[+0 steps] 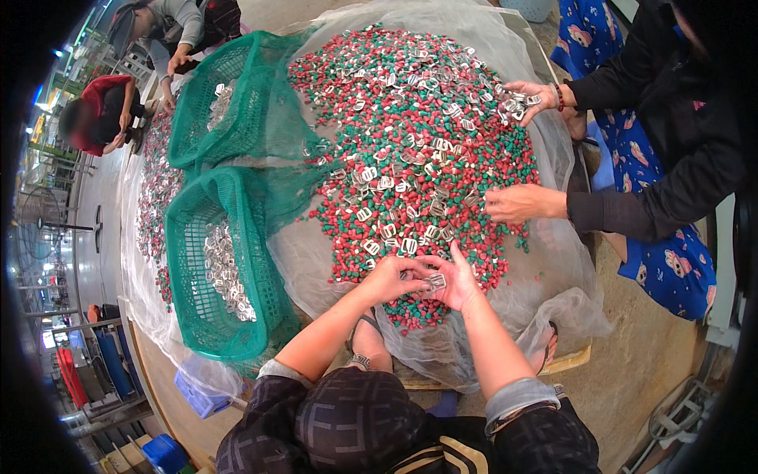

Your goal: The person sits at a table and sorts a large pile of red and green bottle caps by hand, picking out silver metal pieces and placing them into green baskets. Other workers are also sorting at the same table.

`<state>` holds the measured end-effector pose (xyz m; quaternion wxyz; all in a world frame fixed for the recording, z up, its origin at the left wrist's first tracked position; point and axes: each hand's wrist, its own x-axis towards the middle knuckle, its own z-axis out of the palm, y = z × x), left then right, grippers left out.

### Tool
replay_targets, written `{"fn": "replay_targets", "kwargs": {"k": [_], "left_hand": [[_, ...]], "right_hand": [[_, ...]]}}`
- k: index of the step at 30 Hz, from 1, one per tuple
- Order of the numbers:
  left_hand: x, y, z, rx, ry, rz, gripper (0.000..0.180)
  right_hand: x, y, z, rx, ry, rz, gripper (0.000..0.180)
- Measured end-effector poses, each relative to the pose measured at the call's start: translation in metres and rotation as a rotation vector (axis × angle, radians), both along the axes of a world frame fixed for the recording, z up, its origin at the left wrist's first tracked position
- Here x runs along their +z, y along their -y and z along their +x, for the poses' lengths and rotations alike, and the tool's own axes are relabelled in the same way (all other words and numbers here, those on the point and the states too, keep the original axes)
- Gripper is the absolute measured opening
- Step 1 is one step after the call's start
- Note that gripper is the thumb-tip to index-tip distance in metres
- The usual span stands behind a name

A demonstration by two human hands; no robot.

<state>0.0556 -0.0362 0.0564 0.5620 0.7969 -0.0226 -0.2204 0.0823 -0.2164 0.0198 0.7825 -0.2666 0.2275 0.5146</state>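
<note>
Over the near edge of a heap of small red, green and white pellets (pixel 466 170), my two hands meet. My right hand (pixel 458 291) is half cupped, palm up, with its thumb raised, and holds one or more silver metal buckles (pixel 435 280). From the left, my left hand (pixel 392 280) reaches across with bent fingers closed at the buckles; what sits between its fingertips is partly hidden. More loose buckles (pixel 408 245) are strewn over the pellets just beyond my hands.
Two green baskets (pixel 272 304) lined with green netting stand at the left, with buckles inside. White mesh sheeting (pixel 545 296) lies under the heap. Across on the right, a co-worker's hand (pixel 525 101) holds buckles and the other hand (pixel 523 204) touches the pellets. Two other people are at the far left.
</note>
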Motion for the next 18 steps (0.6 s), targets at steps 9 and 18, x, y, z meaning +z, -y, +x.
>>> {"fn": "replay_targets", "kwargs": {"k": [9, 18], "left_hand": [[-0.01, 0.02, -0.013, -0.056, 0.258, 0.39, 0.028], [-0.016, 0.012, -0.028, 0.041, -0.035, 0.093, 0.029]], "right_hand": [[0.001, -0.004, -0.007, 0.151, 0.111, -0.08, 0.088], [0.0, -0.014, -0.013, 0.167, 0.123, -0.177, 0.069]]}}
